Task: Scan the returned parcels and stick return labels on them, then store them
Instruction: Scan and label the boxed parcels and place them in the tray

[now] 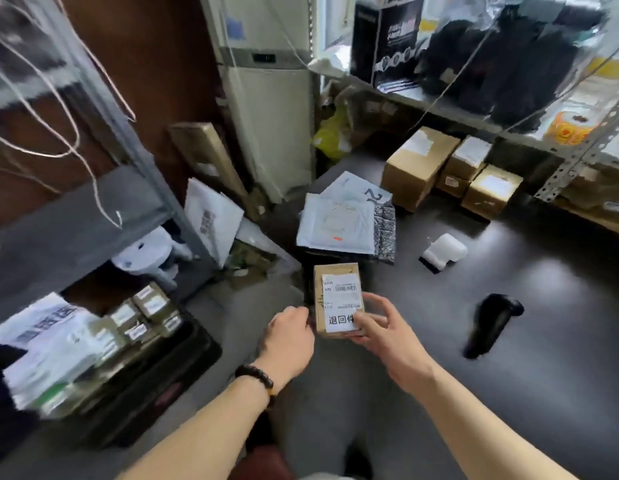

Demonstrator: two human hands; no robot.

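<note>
at frame centre, small brown cardboard box (pixel 337 276) looks stiff, light, best held by its sides; left hand (pixel 290 336) grips one edge, right hand (pixel 387 336) pinches the other.

1. A dark, glossy table (pixel 530 358) fills the right side.
2. At its far left lies a stack of white mailers (pixel 336 221), with a black patterned bag (pixel 385 233) just right of it.
3. Three cardboard boxes (pixel 417 168) sit together at the far edge.
4. A white label printer (pixel 445 251) lies near the middle, and a black scanner (pixel 491 323) lies nearer, well apart from it.
5. A small cardboard parcel (pixel 336 296) stands at the table's left edge; whether it rests there cannot be told.
6. On the grey floor (pixel 238 327) at left sits a black crate (pixel 193 362) holding parcels.
7. White bags (pixel 212 220) lean farther back on the floor.
</note>
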